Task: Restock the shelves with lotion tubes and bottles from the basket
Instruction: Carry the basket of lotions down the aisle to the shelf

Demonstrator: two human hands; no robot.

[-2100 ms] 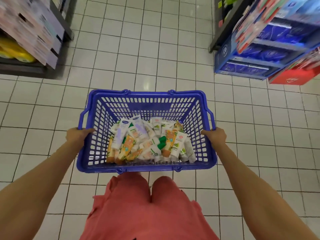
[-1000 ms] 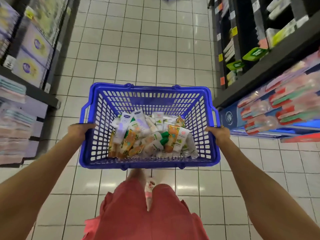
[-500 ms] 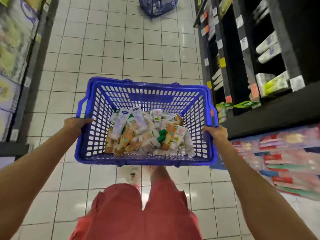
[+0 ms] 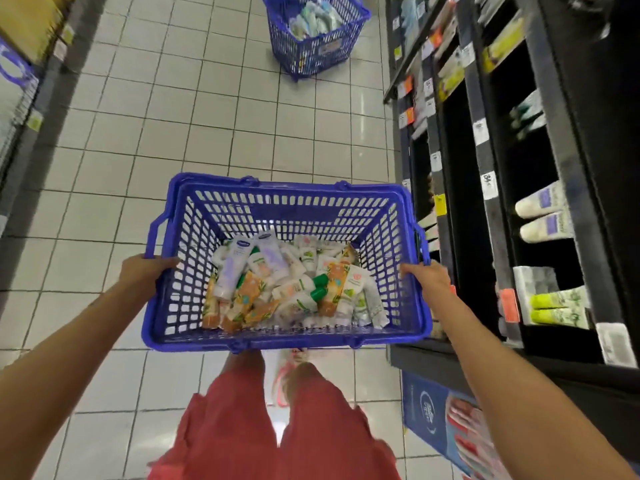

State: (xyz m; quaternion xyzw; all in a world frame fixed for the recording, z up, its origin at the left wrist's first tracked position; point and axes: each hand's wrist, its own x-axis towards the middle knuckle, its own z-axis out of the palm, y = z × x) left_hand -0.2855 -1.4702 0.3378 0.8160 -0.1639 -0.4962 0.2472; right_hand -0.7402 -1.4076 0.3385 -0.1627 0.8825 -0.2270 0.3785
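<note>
Beside the black shelves (image 4: 498,237), left hand (image 4: 142,271) and right hand (image 4: 429,277) grip the side rims of the blue slotted plastic basket (image 4: 287,184), whose soft lotion tubes (image 4: 273,282) look light, probably best pinched mid-body.

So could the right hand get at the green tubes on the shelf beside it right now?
Probably not yet: the right hand grips the basket, sharing its weight with the left hand. Otherwise the green tubes lie in an open shelf bay close by, unblocked.
</note>
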